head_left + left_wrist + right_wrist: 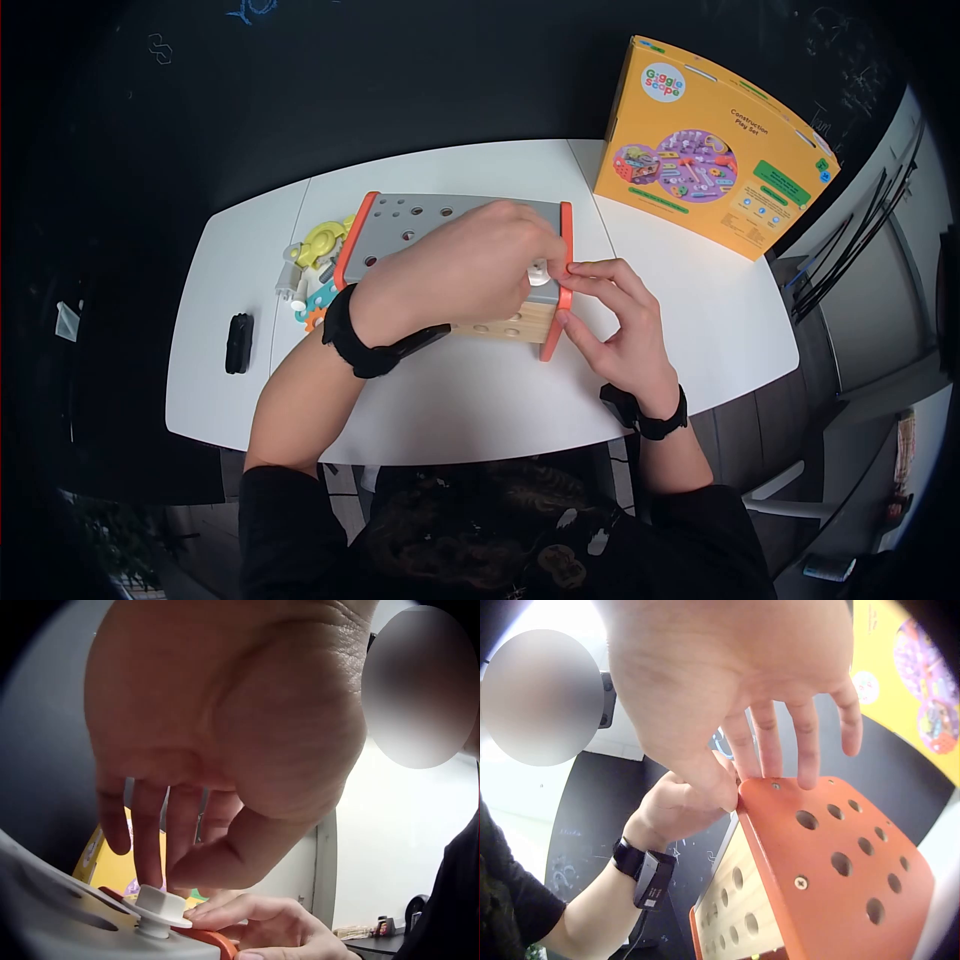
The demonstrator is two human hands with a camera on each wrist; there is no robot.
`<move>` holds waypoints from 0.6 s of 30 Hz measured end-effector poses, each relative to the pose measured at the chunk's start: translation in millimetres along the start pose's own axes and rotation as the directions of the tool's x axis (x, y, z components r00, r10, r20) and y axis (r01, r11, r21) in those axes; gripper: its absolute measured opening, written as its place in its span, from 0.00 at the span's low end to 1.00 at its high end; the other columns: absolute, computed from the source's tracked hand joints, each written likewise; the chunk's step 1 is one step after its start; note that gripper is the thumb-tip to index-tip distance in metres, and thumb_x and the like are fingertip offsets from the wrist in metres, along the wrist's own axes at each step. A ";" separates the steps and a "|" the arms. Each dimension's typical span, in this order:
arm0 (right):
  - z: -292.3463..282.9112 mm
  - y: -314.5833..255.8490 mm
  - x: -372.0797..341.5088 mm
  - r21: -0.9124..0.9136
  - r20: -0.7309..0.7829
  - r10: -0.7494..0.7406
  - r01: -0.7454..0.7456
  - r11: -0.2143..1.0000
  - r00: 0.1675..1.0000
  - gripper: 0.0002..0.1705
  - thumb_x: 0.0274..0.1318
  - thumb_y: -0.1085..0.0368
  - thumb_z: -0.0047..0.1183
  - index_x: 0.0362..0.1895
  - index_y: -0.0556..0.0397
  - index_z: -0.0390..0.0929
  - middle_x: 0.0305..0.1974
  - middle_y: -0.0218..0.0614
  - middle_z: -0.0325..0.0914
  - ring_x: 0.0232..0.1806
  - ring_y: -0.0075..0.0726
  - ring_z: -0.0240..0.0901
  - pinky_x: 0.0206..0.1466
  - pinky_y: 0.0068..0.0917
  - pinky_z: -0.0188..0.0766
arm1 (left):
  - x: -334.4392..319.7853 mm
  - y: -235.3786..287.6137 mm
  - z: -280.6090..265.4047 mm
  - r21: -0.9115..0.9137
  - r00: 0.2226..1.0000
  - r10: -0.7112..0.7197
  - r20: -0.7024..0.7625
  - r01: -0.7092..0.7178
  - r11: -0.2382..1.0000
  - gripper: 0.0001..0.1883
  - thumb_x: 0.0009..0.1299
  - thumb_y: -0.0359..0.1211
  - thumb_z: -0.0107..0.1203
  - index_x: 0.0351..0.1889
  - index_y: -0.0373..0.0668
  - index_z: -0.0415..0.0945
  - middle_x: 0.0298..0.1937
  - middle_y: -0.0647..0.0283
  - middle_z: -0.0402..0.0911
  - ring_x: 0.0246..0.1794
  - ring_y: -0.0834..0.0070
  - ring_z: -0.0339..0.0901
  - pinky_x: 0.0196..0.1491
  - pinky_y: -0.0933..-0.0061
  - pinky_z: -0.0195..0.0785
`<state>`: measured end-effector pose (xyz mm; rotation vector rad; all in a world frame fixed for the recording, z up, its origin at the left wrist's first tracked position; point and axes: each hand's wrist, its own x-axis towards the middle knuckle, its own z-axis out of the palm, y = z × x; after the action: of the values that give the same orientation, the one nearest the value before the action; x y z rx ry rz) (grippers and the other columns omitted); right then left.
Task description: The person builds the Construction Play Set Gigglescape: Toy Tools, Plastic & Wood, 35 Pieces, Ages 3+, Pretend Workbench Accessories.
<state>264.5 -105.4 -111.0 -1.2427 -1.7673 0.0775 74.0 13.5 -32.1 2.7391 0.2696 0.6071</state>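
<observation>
A toy workbench box has a grey perforated top [455, 205], red-orange end panels [855, 844] and a light wooden front [735, 889]. Near the right end of the top, a white plastic bolt [161, 904] stands in a hole, some shaft showing under its flange. From above, my left hand [480, 250] reaches across the box and pinches at the bolt's head with thumb and fingertips. My right hand [625, 325] steadies the right end panel: its fingers lie fairly straight at the top edge, the thumb against the front edge. One right fingertip is right by the bolt's flange.
Left of the box lie toy parts, among them a yellow-green piece [325, 240], a grey-white piece [288, 280] and an orange gear [313, 318]. A black case [239, 343] is near the table's left end. The yellow play-set carton [715, 150] stands at the back right.
</observation>
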 end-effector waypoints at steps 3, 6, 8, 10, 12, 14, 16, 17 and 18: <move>0.8 0.2 0.1 0.003 -0.005 0.001 -0.001 1.000 1.000 0.19 0.49 0.68 0.68 0.49 0.50 0.87 0.50 0.36 0.82 0.52 0.44 0.79 0.54 0.36 0.73 | 0.8 7.7 -3.2 -0.016 0.997 -0.034 -0.071 0.033 0.999 0.04 0.63 0.25 0.59 0.34 0.36 0.82 0.33 0.52 0.82 0.43 0.54 0.81 0.49 0.58 0.75; 0.6 0.4 -0.3 0.003 -0.006 -0.002 0.002 1.000 1.000 0.19 0.49 0.68 0.68 0.49 0.50 0.87 0.50 0.36 0.82 0.51 0.44 0.80 0.54 0.36 0.73 | 1.4 11.3 2.8 0.187 0.977 -0.085 -0.195 0.122 0.975 0.05 0.65 0.29 0.59 0.32 0.35 0.81 0.33 0.53 0.82 0.40 0.54 0.81 0.48 0.59 0.76; 0.7 0.4 0.5 0.003 -0.004 -0.006 0.006 1.000 1.000 0.19 0.49 0.68 0.68 0.49 0.50 0.87 0.50 0.36 0.82 0.51 0.44 0.80 0.54 0.36 0.73 | 1.5 12.3 4.1 0.266 0.979 -0.177 -0.100 0.197 0.944 0.07 0.66 0.30 0.59 0.32 0.35 0.82 0.32 0.53 0.82 0.39 0.55 0.81 0.48 0.59 0.76; 0.3 0.2 0.1 0.006 -0.004 0.000 0.000 1.000 1.000 0.19 0.49 0.68 0.68 0.48 0.50 0.87 0.50 0.36 0.82 0.51 0.44 0.80 0.54 0.36 0.73 | 2.7 13.5 2.9 0.349 0.962 -0.271 -0.011 0.258 0.901 0.08 0.67 0.31 0.58 0.31 0.35 0.82 0.32 0.53 0.81 0.38 0.55 0.82 0.47 0.59 0.76; 0.4 0.2 0.7 0.006 -0.006 -0.005 0.005 1.000 1.000 0.19 0.49 0.68 0.68 0.48 0.50 0.87 0.50 0.36 0.82 0.51 0.44 0.80 0.54 0.36 0.73 | 4.3 16.1 0.3 0.319 0.954 -0.295 0.045 0.266 0.910 0.07 0.66 0.29 0.59 0.33 0.34 0.83 0.33 0.52 0.83 0.37 0.55 0.82 0.48 0.58 0.76; 0.0 -0.2 0.1 0.005 -0.007 -0.006 0.007 1.000 1.000 0.19 0.49 0.68 0.68 0.48 0.50 0.87 0.50 0.36 0.82 0.51 0.44 0.80 0.54 0.36 0.73 | 1.8 10.1 0.9 0.201 0.982 -0.186 0.033 0.176 0.964 0.06 0.65 0.28 0.59 0.35 0.34 0.83 0.34 0.51 0.83 0.38 0.54 0.82 0.48 0.58 0.77; -0.1 -0.5 0.1 0.000 -0.004 -0.004 0.004 1.000 1.000 0.19 0.49 0.68 0.68 0.48 0.50 0.87 0.50 0.36 0.82 0.51 0.44 0.80 0.53 0.36 0.73 | -1.0 4.0 1.4 0.084 0.997 -0.081 0.006 0.080 0.993 0.06 0.65 0.26 0.59 0.36 0.33 0.84 0.35 0.51 0.84 0.39 0.53 0.82 0.49 0.58 0.77; -0.1 -0.1 0.2 0.001 -0.004 -0.004 0.004 1.000 1.000 0.19 0.49 0.68 0.68 0.48 0.50 0.87 0.50 0.36 0.82 0.51 0.44 0.80 0.53 0.36 0.73 | -2.0 1.8 1.4 0.033 0.997 -0.068 0.032 0.067 0.997 0.06 0.65 0.25 0.59 0.37 0.33 0.84 0.36 0.50 0.84 0.39 0.52 0.82 0.50 0.58 0.77; -0.2 0.4 0.2 0.003 -0.004 -0.005 0.005 1.000 1.000 0.19 0.49 0.68 0.68 0.48 0.50 0.87 0.50 0.36 0.82 0.51 0.44 0.80 0.53 0.36 0.73 | -2.3 0.8 1.3 -0.018 0.997 -0.054 0.057 0.055 0.998 0.07 0.64 0.24 0.58 0.39 0.33 0.84 0.37 0.49 0.84 0.40 0.52 0.82 0.50 0.59 0.76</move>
<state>264.9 -105.1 -111.0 -1.2356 -1.7660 0.0755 72.6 11.8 -33.8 2.7156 0.3219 0.5140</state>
